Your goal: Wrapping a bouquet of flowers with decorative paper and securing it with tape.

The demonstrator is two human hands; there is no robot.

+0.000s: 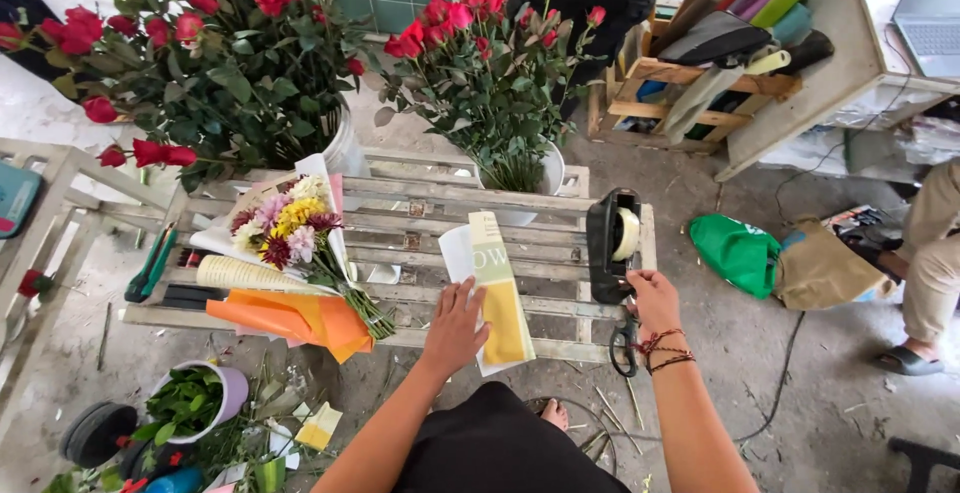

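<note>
My left hand (pixel 456 326) lies flat, fingers spread, on a folded sheet of white and yellow wrapping paper (pixel 497 288) on a slatted wooden pallet table (pixel 420 215). My right hand (pixel 653 296) reaches to the base of a black tape dispenser (pixel 612 245) with a roll of clear tape, fingers curled at its near end. Black-handled scissors (pixel 624 343) lie just under that hand at the table's edge. To the left lies a mixed bouquet (pixel 290 228) of yellow, pink and maroon flowers on white and orange paper (pixel 300 318).
Two white buckets of red roses (pixel 200 23) (pixel 480 63) stand behind the table. Green pruners (pixel 150 265) lie at its left end. A wooden rack of paper rolls (pixel 720 43) is at back right. A green bag (pixel 737 251), a brown bag and another person's leg (pixel 930 253) are to the right.
</note>
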